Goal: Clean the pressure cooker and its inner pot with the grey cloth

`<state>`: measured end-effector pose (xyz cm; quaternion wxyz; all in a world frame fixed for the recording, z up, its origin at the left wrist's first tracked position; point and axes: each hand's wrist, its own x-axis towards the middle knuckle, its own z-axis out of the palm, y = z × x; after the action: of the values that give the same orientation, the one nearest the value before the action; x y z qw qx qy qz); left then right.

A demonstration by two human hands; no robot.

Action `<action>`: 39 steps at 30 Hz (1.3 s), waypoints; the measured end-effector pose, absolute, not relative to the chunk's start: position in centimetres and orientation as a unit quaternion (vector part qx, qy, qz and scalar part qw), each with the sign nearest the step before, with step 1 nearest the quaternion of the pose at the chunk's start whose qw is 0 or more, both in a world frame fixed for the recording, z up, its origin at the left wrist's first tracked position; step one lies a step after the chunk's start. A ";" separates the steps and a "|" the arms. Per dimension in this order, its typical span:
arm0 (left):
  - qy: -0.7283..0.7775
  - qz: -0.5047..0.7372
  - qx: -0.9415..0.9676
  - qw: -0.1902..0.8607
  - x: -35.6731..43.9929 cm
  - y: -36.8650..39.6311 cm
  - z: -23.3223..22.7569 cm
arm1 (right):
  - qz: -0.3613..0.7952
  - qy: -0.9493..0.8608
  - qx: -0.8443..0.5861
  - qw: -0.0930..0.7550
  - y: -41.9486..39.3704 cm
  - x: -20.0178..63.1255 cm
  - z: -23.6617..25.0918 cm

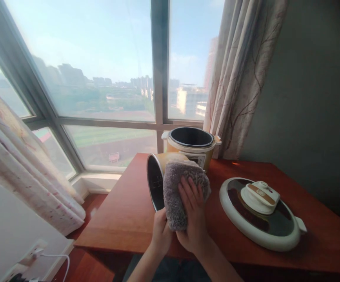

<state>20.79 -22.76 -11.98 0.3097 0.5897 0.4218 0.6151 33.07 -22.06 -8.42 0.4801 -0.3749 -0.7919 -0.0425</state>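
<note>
A cooker's inner pot (155,184) lies tipped on its side above the table, its dark mouth facing left. My left hand (161,233) is closed at the lower edge of its rim. Over the pot's outer wall is draped a fluffy grey cloth (174,196), which hides most of that wall. My right hand (191,213) presses the cloth against the pot, fingers laid along it and thumb underneath. Just behind stands the cooker body (213,154), uncovered, with a dark interior. Off to the right, the round white lid (231,219) with a glass middle rests on the table.
The reddish-brown wooden table (119,207) reaches the window (99,98) at the back. Curtains (237,78) hang on both sides. A white cable (60,256) runs from a wall socket at lower left, beyond the table's left edge.
</note>
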 end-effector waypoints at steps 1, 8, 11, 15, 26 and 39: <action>0.421 0.617 0.585 0.315 20.8 -22.8 -11.7 | -0.038 -0.785 -0.382 0.487 -22.6 32.9 -9.8; 0.428 0.596 0.588 0.341 20.7 -23.0 -10.7 | -0.031 -0.749 -0.414 0.517 -24.1 32.2 -14.8; 0.409 0.599 0.595 0.347 20.6 -22.7 -11.2 | -0.034 -0.757 -0.405 0.511 -23.4 32.4 -13.9; 0.398 0.597 0.617 0.324 20.5 -22.2 -11.9 | -0.039 -0.764 -0.397 0.507 -21.9 32.8 -10.6; 0.426 0.533 0.654 0.328 20.3 -23.5 -12.8 | 0.014 -0.772 -0.455 0.443 -15.5 32.1 0.2; 0.366 0.433 0.769 0.295 18.2 -24.0 -13.4 | 0.019 -0.763 -0.459 0.455 -14.7 33.1 -0.2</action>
<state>18.24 -24.04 -13.42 0.2951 0.7687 0.3664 0.4333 33.14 -14.74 -0.20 0.4550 -0.4591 -0.7628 0.0188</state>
